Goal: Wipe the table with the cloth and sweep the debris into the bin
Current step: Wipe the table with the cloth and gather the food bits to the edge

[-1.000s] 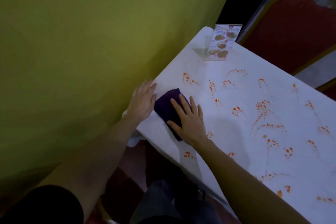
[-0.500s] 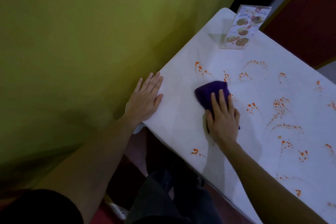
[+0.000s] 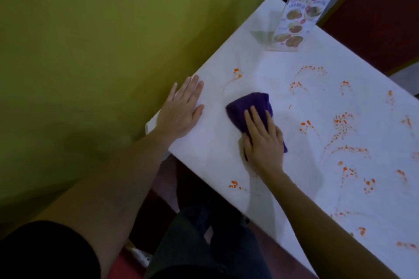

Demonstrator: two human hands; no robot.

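1. While the right hand [image 3: 264, 142] pressed down on the purple cloth [image 3: 249, 108], its fingers [image 3: 256, 120] lay spread and flat on top of the fabric rather than curled around it, the palm covering the cloth's near end.
2. The cloth was bunched on the white surface [image 3: 283, 70] close to the edge that ran along the green wall [image 3: 102, 41], between the two hands, with most of its folds showing beyond the fingertips.
3. The left hand [image 3: 181, 111] rested palm down at that same wall-side edge, near the near corner, its fingers [image 3: 191, 88] open, held together and holding nothing.
4. The left hand and the cloth were apart, with a bare strip of white between them.
5. Orange smears [image 3: 340, 127] were scattered in arcs and dots over the stretch to the right of the cloth, toward the far long edge.
6. One small orange spot [image 3: 237, 72] sat just beyond the left fingertips, and another [image 3: 233, 184] lay near the near edge, beside the right forearm.
7. A menu stand [image 3: 294, 22] with food pictures stood upright at the far corner by the wall.
8. A red chair [image 3: 381, 18] stood past the far edge.
9. The person's dark-trousered legs [image 3: 199, 244] showed below the near edge.
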